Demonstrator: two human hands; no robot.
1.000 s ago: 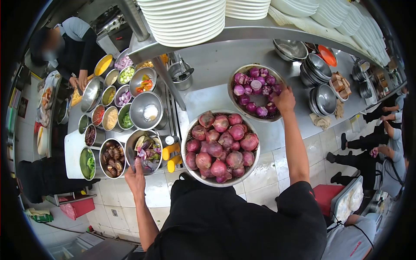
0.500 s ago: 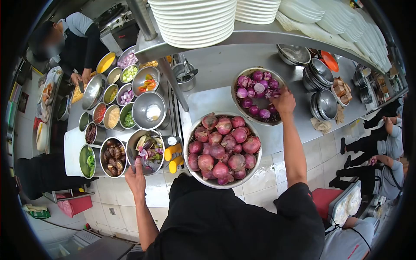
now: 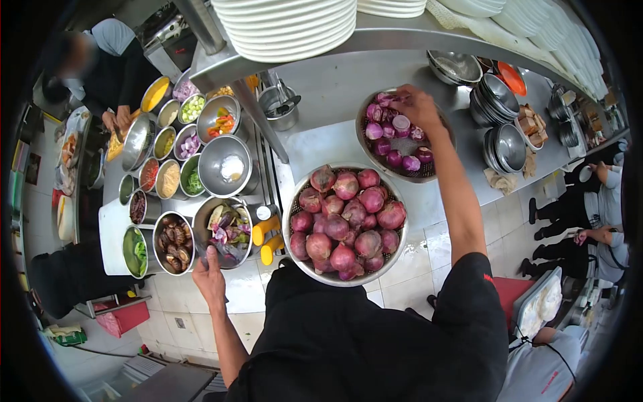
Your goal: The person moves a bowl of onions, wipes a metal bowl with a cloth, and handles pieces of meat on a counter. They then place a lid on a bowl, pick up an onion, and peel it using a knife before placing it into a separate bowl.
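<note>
My right hand point(image 3: 416, 109) reaches over the far side of a perforated metal colander point(image 3: 447, 127) holding peeled purple onions point(image 3: 386, 129). Its fingers are down among the onions and slightly blurred, so whether they grip one is hidden. Nearer to me, a larger colander point(image 3: 292, 253) is heaped with unpeeled red onions point(image 3: 343, 221). My left hand point(image 3: 209, 280) is closed, thumb up, at the near rim of a steel pot point(image 3: 203, 216) with onion skins and vegetable scraps point(image 3: 230, 231) inside. What its fingers hold is mostly hidden.
Several steel containers of cut vegetables stand left, with a pot of mushrooms point(image 3: 175, 249). Yellow-handled tools point(image 3: 266, 231) lie beside the scraps pot. Overhead is a shelf point(image 3: 375, 41) with stacked white plates point(image 3: 284, 27). Stacked metal bowls point(image 3: 504, 149) sit right. A co-worker point(image 3: 124, 67) works far left.
My right hand has moved from the right rim of the peeled-onion colander to the onions at its far side. My left hand stays beside the scraps pot. The view has shifted slightly.
</note>
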